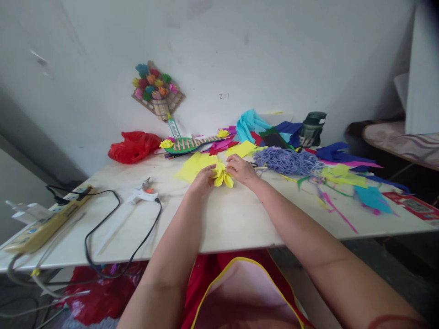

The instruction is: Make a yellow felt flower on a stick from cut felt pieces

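Observation:
Between my two hands, just above the table [236, 228], is a yellow paper flower [223, 178] with petals spread downward. The fingers of my left hand [205, 179] pinch its left side. My right hand [242, 170] grips the flower's right side with bent fingers. A thin stick [260, 168] shows beside my right hand; whether it joins the flower I cannot tell. Behind my left hand lies a flat yellow paper sheet [192, 168]. To the right of my right hand sits a heap of purple-blue yarn [286, 161].
A white glue gun [142, 195] with a black cord lies at left, near a power strip [51, 224]. Red plastic bag [135, 146], green woven piece [192, 144], coloured paper [252, 125] and a dark bottle [313, 129] line the back. Paper scraps [372, 198] lie at right.

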Demonstrator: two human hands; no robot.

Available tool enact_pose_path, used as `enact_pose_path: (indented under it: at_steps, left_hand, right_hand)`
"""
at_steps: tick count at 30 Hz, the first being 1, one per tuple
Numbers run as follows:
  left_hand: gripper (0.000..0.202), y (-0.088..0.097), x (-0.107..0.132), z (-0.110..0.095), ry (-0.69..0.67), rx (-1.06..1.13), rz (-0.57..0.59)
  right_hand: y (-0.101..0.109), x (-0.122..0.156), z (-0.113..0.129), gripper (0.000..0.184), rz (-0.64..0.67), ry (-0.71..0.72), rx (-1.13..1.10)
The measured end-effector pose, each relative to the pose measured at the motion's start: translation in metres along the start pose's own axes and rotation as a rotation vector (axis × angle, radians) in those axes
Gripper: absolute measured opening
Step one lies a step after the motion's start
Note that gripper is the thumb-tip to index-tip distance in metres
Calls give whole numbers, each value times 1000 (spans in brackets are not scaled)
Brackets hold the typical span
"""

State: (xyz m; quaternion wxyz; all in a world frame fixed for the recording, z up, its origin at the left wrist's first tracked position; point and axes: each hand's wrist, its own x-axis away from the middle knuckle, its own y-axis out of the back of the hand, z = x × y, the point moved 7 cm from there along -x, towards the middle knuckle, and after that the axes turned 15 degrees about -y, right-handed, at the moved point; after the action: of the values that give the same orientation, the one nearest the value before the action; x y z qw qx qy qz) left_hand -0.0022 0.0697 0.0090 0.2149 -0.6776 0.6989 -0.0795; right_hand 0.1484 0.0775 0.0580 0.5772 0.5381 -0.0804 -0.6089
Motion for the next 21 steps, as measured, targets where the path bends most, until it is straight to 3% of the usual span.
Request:
enact_pose_path:
  at_steps: [10, 21]
  left_hand:
    - [66, 15, -6, -3, -53, -96, -127]
    - [63, 36, -16, -2, -107, -87, -302]
  right_hand:
    - [0, -1, -8, 23, -11, 4, 31]
    - [13, -3, -25, 15, -47, -80, 19]
